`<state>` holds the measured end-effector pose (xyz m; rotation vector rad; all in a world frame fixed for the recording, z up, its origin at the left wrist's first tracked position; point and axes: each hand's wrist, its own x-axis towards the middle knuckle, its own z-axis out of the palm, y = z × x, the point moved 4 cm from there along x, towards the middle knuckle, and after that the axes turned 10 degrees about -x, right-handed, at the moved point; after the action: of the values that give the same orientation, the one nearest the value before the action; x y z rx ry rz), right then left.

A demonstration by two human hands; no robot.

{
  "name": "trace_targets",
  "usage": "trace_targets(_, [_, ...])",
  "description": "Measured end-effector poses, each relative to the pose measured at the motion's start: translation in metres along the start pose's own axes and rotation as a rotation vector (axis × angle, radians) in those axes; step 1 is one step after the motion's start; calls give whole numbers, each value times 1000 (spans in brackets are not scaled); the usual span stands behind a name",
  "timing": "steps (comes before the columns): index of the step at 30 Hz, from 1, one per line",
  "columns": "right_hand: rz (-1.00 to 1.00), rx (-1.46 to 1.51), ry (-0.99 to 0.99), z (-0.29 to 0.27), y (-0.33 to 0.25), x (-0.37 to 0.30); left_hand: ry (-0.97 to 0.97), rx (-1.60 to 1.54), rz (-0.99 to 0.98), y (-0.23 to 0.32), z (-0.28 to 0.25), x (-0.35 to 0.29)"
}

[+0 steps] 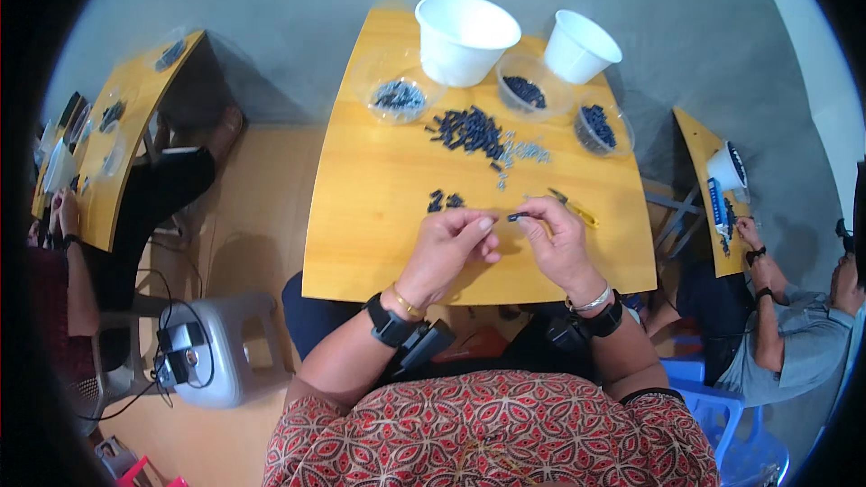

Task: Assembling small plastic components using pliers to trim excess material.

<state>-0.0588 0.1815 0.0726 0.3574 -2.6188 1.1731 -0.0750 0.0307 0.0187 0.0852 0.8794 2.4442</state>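
Above the near part of the yellow wooden table, my two hands are close together but apart. My right hand pinches a small black cylindrical piece between thumb and forefinger. My left hand has its thumb and forefinger pressed together; anything between them is too small to make out. Just beyond it lies a small cluster of black pieces. Farther up the table spreads a larger heap of black pieces, with small silvery metal parts at its right. A yellow-handled hand tool rests beyond my right hand.
Along the far side stand two white tubs and clear bowls with small parts: one at left, one in the middle, one at right. People work at side tables. A grey stool stands left.
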Motion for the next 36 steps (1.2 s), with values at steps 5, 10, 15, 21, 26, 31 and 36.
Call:
trace_targets(5, [-125, -573, 468, -92, 39, 36, 5, 133, 7, 4, -9, -12])
trace_targets(10, [-232, -995, 517, -140, 82, 88, 16, 208, -21, -2, -7, -2])
trace_targets(15, [-128, -247, 137, -56, 25, 74, -110, 398, -61, -15, -8, -5])
trace_targets(21, [-210, -467, -90, 4, 51, 77, -142, 391, -80, -20, -12, -3])
trace_targets(26, [-267, -568, -149, 20, 45, 83, -139, 393, -84, -20, -13, -4])
trace_targets(31, [-296, -634, -140, 25, 50, 85, -144, 416, -90, -20, -12, -1])
trace_targets(36, [-208, -423, -102, 1, 28, 67, -64, 360, -40, -15, -8, -4])
